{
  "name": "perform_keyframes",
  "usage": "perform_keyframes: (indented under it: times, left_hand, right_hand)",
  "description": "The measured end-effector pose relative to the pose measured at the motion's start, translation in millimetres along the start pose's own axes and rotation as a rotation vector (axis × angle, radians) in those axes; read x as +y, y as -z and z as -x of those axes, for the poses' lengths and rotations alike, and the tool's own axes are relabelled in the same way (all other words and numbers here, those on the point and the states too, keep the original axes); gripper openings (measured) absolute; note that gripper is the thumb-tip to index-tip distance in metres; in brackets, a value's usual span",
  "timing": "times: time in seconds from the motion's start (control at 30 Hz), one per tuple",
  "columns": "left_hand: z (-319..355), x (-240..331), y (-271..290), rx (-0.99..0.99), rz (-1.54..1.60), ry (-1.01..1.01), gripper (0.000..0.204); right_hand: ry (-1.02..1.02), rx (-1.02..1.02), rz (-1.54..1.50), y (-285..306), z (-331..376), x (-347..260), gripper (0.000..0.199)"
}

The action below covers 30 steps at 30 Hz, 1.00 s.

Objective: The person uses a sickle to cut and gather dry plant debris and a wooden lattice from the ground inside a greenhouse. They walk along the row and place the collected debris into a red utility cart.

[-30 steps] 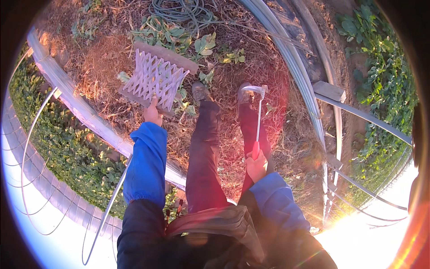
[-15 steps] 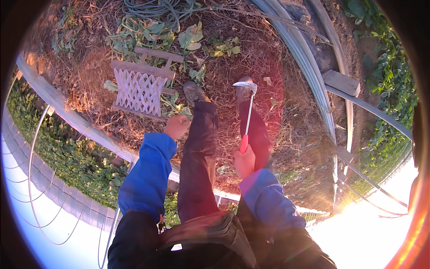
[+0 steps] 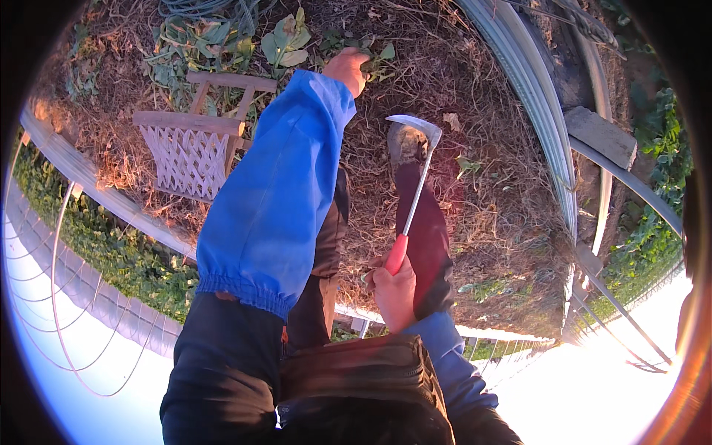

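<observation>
Over dry straw ground, the right hand has its fingers wrapped round the red handle of a sickle, blade up; the left hand pinches green leaves beside a woven basket.

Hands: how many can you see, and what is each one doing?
2. The left hand reaches far forward into the green leafy weeds. The right hand, close to the body, grips the red handle of a sickle.
</observation>
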<state>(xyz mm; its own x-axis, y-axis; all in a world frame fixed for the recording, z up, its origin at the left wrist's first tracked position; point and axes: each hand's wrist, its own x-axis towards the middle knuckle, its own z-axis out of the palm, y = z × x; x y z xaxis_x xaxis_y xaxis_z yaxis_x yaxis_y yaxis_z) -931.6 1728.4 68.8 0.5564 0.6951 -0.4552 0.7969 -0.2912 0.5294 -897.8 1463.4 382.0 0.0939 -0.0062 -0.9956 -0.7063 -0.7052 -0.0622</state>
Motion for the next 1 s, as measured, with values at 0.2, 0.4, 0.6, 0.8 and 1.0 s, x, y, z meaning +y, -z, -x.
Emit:
perform_keyframes:
  times: [0.2,0.4,0.6,0.8,1.0]
  left_hand:
    - [47,-21,1,-0.33,-0.117,-0.179,0.017]
    - [99,-9,4,-0.519,-0.017,-0.156,0.02]
    - [136,24,23,0.007,0.692,0.275,0.026]
    - [147,50,63,-0.232,0.511,0.037,0.02]
    - [169,39,74,-0.361,0.767,0.236,0.033]
  right_hand:
    - [0.048,-0.016,-0.078,-4,-8,-16,0.02]
    - [0.126,0.021,0.073,-11,-31,-29,0.019]
    - [0.137,0.059,0.131,-8,-37,-21,0.016]
    - [0.183,0.138,0.228,-17,-39,-36,0.013]
    - [0.239,0.133,0.206,-20,-44,-28,0.012]
